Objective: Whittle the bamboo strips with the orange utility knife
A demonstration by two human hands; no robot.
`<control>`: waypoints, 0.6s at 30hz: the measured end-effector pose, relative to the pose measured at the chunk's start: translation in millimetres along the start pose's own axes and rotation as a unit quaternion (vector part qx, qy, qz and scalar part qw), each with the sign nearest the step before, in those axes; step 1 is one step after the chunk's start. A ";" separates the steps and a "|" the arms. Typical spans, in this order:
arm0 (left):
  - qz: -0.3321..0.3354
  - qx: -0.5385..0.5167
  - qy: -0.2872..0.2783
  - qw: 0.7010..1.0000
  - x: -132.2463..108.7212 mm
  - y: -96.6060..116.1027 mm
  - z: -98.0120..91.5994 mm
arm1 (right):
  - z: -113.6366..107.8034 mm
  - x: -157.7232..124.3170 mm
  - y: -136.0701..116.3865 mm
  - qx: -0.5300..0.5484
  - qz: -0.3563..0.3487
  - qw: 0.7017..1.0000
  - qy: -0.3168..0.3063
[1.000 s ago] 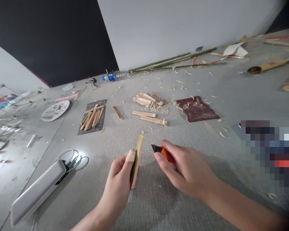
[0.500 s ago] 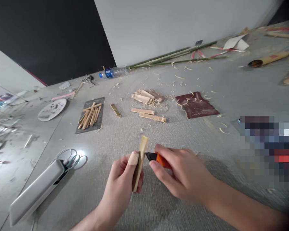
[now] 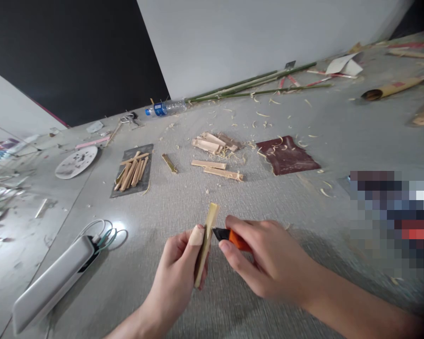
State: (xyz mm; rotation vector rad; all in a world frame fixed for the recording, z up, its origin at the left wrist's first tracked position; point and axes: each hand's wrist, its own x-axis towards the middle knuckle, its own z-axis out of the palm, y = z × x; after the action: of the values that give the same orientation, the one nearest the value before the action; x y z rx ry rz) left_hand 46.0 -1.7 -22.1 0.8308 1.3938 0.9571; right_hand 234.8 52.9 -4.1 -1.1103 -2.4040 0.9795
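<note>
My left hand is closed around a flat bamboo strip, which slants upward with its pale end pointing away from me. A bandage wraps the left thumb. In my right hand is an orange and black utility knife, its tip at the right edge of the strip. Beyond the hands lie two pale bamboo strips, and behind them a pile of bamboo pieces with curly shavings. A short greenish piece lies farther left.
Thin sticks rest on a dark sheet. To the left are a white power bank with cables and a white plate. Maroon sandpaper lies right. A plastic bottle and green bamboo poles are by the wall.
Both hands, the strip and the knife sit very slightly lower in the picture. The knife tip stays at the strip's right edge, and both grips are unchanged.
</note>
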 end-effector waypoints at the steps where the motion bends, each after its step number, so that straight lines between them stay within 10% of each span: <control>1: 0.003 0.000 -0.002 1.000 0.2 -0.4 0.0 | -0.4 -0.4 0.0 0.001 0.000 1.000 -0.004; 18: 0.016 -0.020 -0.011 1.000 -0.7 -3.3 -0.4 | 2.8 -0.1 0.3 -0.027 -0.029 0.999 -0.006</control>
State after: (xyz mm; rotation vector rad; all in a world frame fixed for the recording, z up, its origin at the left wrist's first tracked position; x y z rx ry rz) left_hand 45.8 -3.7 -24.9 0.8333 1.3421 0.9958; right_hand 233.5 51.7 -6.3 -1.0490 -2.4704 0.9104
